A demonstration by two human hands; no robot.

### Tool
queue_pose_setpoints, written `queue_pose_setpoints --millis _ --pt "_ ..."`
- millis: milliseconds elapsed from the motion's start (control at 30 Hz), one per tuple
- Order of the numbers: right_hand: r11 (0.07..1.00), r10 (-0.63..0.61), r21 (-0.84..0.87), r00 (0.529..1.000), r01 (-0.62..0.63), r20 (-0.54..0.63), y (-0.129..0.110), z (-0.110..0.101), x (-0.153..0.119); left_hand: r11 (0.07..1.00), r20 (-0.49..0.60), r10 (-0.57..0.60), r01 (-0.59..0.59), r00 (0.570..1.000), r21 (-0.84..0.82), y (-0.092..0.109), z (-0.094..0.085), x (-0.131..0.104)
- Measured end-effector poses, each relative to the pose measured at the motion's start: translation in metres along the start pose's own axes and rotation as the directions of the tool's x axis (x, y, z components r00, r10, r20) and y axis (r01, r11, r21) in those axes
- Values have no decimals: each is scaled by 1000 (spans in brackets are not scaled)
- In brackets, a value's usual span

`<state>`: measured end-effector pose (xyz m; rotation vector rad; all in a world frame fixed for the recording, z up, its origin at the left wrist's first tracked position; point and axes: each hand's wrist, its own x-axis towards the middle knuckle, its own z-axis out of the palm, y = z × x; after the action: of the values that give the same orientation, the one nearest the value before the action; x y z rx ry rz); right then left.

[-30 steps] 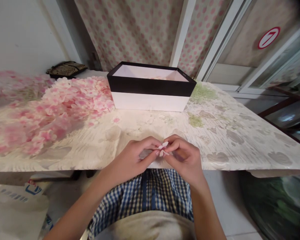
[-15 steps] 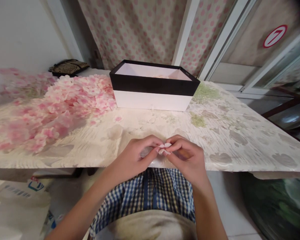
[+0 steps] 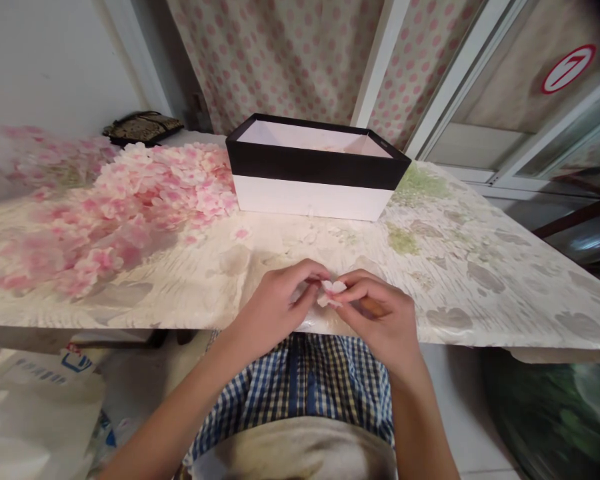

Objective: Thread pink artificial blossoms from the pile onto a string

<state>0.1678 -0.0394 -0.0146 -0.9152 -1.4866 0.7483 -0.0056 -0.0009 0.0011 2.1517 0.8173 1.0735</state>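
A small pale pink flower (image 3: 333,288) is held between both hands just above the table's front edge. My left hand (image 3: 285,297) pinches at the flower's left side with thumb and forefinger. On the other side, my right hand (image 3: 383,313) grips the flower between thumb and fingers. Beyond the hands stands a white box with a black rim (image 3: 313,197); its inside shows only in part. A large heap of pink and white blossoms (image 3: 145,193) lies to the left of the box. One loose petal piece (image 3: 241,234) rests before the box.
The table bears a patterned cloth (image 3: 300,243). A dark patterned pouch (image 3: 145,127) lies at the back left. Green bits (image 3: 404,240) are right of the box's front. A white bag (image 3: 40,407) stands below at the left, a dark green round object (image 3: 555,413) at the right.
The flower has turned, so its petals now face me more openly. Both hands stay close together around it. The whole view has shifted slightly.
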Motion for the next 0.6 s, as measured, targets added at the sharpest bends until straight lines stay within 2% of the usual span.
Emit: queue_pose_setpoints --millis 67,233,400,600 --pt "1000 5 -9 1000 -5 -14 0 0 0 1000 -41 25 -24 999 17 0 0 0" --pt "1000 -8 -17 1000 8 -21 0 1 -1 995 34 82 -79 996 -57 3 -2 1" --pt "1000 -1 -13 1000 1 -19 2 2 -2 996 28 53 -51 998 -73 3 -4 2" --pt "999 50 -8 998 -50 -38 4 2 -3 992 57 87 -81 995 -98 5 -3 1"
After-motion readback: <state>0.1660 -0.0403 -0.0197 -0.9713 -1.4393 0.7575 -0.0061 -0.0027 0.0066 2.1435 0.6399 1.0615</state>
